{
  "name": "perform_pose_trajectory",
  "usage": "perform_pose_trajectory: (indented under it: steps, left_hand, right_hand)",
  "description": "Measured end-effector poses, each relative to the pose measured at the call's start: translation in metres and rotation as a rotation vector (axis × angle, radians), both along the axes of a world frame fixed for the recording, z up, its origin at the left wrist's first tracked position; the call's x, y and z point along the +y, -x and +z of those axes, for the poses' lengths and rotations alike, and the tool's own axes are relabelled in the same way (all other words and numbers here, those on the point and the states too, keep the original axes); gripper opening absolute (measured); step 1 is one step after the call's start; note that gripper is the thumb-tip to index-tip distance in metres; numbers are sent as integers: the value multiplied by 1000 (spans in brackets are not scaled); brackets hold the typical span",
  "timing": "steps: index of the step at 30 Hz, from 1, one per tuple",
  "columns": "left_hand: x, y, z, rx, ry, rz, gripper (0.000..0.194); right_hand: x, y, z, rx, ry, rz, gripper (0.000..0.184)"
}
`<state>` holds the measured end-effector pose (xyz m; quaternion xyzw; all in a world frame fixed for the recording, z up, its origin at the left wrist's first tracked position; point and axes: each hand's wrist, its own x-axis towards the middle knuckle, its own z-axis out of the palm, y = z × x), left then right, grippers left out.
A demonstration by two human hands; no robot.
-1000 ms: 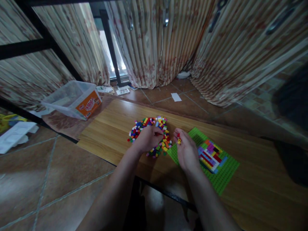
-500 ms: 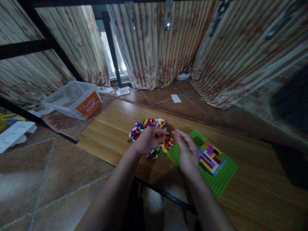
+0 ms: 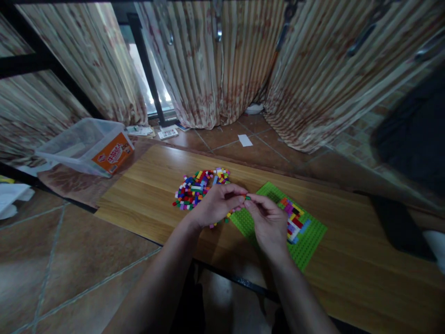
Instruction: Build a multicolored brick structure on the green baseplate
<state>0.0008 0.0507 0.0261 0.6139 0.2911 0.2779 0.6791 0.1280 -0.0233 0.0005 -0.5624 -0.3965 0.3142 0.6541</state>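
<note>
My left hand (image 3: 218,204) and my right hand (image 3: 271,221) meet fingertip to fingertip over the left corner of a green studded baseplate (image 3: 311,241). A small green toy brick (image 3: 248,198) shows in the pinch between them; a bit of red beside it is too small to make out. Under and beyond my left hand spreads a pile of loose toy bricks (image 3: 194,188) in many colours, partly hidden by that hand. On the baseplate, to the right of my right hand, a flat patch of joined bricks (image 3: 295,219) is partly covered by my fingers.
The pile and baseplate lie on a long wooden table (image 3: 139,185). Past its left end stands a clear plastic box (image 3: 78,139) with an orange label. A dark flat object (image 3: 399,227) lies at the right. Striped curtains (image 3: 201,69) hang behind, with a white paper (image 3: 245,140) on the tiled floor.
My hands, apart before, have come together at the fingertips, with a green brick now showing between them. The camera view has shifted slightly to the right.
</note>
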Motion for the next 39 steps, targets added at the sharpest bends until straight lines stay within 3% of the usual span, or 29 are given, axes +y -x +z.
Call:
perform_pose_trajectory:
  steps: [16, 18, 20, 23, 26, 34, 39]
  left_hand:
    - [0, 1, -1, -21, 114, 82, 16]
    - [3, 5, -1, -17, 160, 127, 18]
    - [6, 9, 0, -37, 201, 203, 21]
    - [10, 15, 2, -70, 221, 301, 22]
    - [12, 19, 3, -55, 218, 325, 17]
    - [11, 19, 2, 38, 163, 267, 14]
    - [10, 17, 1, 84, 96, 217, 16]
  right_hand:
    - [2, 4, -10, 370, 83, 32, 25]
    - [4, 5, -14, 285, 110, -22, 26]
    - [5, 6, -17, 55, 142, -64, 22]
    - [6, 7, -20, -363, 146, -19, 16]
    - [7, 9, -21, -566, 134, 45, 18]
    - [10, 9, -25, -536, 134, 114, 29]
    - [3, 6, -22, -475, 132, 47, 31]
